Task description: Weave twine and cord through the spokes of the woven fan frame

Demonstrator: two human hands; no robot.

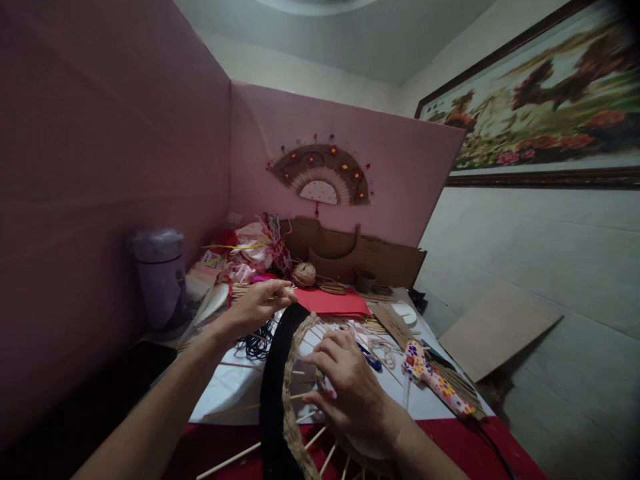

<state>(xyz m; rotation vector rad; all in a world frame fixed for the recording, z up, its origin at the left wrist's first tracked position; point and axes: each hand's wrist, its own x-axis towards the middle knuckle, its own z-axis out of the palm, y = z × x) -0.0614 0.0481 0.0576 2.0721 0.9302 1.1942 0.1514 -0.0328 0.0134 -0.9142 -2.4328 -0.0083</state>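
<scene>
A handmade fan stands on edge in front of me, with a black outer band (277, 387), a braided tan cord (291, 393) along its inner side and thin wooden sticks (326, 460) spreading through it. My left hand (263, 307) is closed at the upper end of the black band, its fingertips pressed together there; what lies right between them is hard to see. Curled around the fan's inner part is my right hand (347, 377), thumb and fingers on either side of the small inner arc, which the hand partly hides.
Red paper (333, 302), a twine ball (304, 274) and dark cord (255, 343) lie behind the fan. To the right is a flower-patterned glue gun (435, 380) with a cable. A purple lidded container (161, 280) stands left. A finished fan (325, 167) hangs on the pink panel.
</scene>
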